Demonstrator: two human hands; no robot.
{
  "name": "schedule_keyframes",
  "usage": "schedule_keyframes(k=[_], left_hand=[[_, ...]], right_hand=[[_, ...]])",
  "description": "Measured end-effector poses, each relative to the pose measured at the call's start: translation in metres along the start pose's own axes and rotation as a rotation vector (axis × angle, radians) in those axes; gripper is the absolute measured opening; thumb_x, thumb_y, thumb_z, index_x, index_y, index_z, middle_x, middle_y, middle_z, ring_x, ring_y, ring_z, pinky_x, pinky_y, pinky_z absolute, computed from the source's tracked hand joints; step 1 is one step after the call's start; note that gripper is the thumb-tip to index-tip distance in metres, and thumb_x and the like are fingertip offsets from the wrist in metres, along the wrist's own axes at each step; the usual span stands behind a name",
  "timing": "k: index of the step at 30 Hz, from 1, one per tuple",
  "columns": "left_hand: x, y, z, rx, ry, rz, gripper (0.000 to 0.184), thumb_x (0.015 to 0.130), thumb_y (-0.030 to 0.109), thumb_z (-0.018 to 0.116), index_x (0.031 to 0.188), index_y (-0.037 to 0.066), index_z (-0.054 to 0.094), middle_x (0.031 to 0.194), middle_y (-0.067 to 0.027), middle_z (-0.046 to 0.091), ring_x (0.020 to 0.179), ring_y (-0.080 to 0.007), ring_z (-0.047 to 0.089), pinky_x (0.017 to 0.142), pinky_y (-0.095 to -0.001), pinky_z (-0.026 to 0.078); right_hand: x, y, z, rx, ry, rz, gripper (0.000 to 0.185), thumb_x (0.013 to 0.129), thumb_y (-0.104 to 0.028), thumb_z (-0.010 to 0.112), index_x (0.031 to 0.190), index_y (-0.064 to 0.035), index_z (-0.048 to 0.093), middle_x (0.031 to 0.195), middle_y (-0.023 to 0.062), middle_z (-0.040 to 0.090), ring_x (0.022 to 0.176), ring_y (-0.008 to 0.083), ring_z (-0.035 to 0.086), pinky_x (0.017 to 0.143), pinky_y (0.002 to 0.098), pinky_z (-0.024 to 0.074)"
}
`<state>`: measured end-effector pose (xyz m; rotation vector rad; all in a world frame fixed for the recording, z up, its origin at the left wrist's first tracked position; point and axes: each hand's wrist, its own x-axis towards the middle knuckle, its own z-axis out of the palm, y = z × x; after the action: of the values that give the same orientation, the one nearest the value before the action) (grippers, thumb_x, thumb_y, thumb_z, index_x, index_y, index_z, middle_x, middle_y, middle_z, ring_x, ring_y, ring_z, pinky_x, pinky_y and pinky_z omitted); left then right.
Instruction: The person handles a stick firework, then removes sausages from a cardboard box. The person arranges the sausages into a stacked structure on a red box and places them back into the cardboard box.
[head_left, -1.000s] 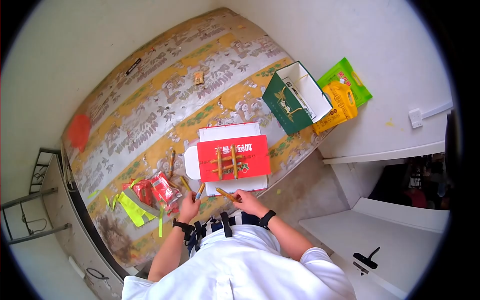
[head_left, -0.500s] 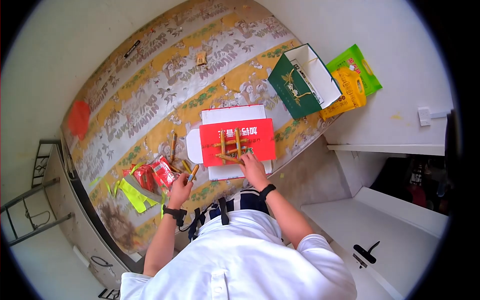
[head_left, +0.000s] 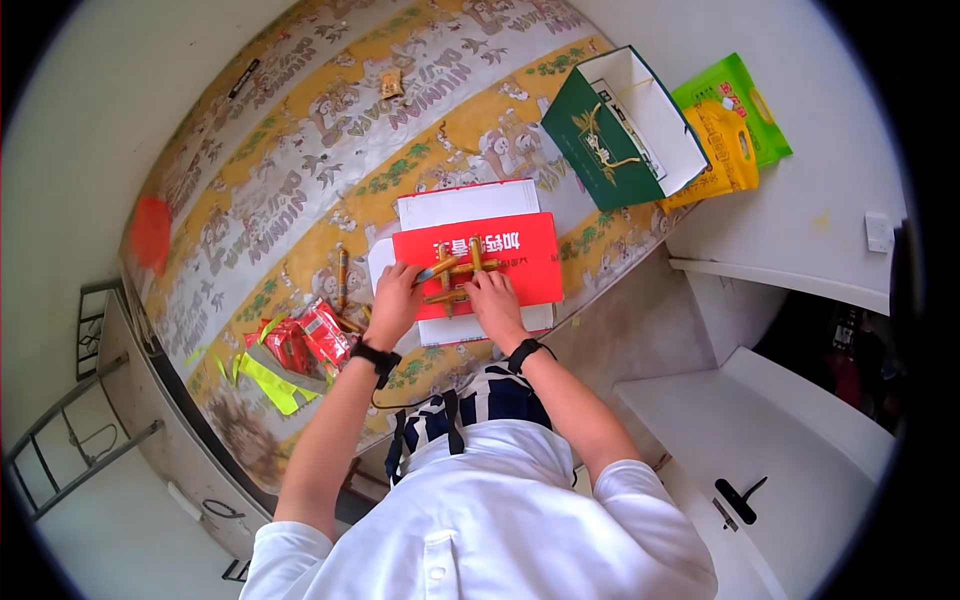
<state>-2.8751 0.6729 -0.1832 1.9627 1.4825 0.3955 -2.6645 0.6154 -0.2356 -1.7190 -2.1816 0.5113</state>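
Note:
A red box with white flaps lies on the patterned surface, and several wrapped sticks are stacked crosswise on it. My left hand is closed on a wrapped stick, held over the left part of the stack. My right hand is at the front right of the stack, fingers bent down onto the sticks; what they pinch, if anything, is hidden. Left of the box, another wrapped stick lies on the patterned surface, with more near the red packets.
A green gift bag stands at the right, beside a yellow pouch and a green package. A neon yellow strap lies by the packets. Farther back are a small packet and a dark marker.
My left hand has moved from beside the packets up to the stack, carrying a stick. My right hand has shifted slightly and stays at the stack's front. The camera view has shifted too.

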Motion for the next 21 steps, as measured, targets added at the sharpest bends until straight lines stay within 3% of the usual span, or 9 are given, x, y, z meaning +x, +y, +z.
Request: schedule_keyframes(k=[1,7,21], left_hand=[[0.011,0.003,0.008,0.125,-0.002,0.064,0.032,0.081,0.000,0.066,0.113,0.000,0.064,0.104,-0.0158,0.061,0.097,-0.0360,0.057,0.084,-0.0420,0.049],[0.049,0.015,0.049,0.192,-0.107,0.106,0.029,0.082,0.004,0.065,0.111,0.003,0.066,0.109,-0.0122,0.063,0.107,-0.0345,0.053,0.094,-0.0446,0.044],[0.057,0.013,0.065,0.224,-0.200,0.146,0.030,0.080,0.008,0.068,0.110,0.006,0.066,0.109,-0.0100,0.063,0.111,-0.0326,0.053,0.094,-0.0448,0.043]], right_hand=[[-0.001,0.000,0.003,0.006,-0.001,0.010,0.018,0.085,-0.009,0.060,0.101,-0.0068,0.068,0.104,0.0071,0.059,0.106,0.0277,0.053,0.094,0.0399,0.0450],[-0.006,0.004,0.011,0.006,0.077,0.053,0.024,0.085,-0.010,0.060,0.108,-0.0075,0.069,0.105,0.0067,0.059,0.106,0.0268,0.054,0.096,0.0403,0.0447],[0.001,0.004,0.006,-0.003,0.108,0.040,0.024,0.083,-0.010,0.059,0.106,-0.0063,0.065,0.105,0.0065,0.058,0.109,0.0266,0.052,0.102,0.0414,0.0418]])
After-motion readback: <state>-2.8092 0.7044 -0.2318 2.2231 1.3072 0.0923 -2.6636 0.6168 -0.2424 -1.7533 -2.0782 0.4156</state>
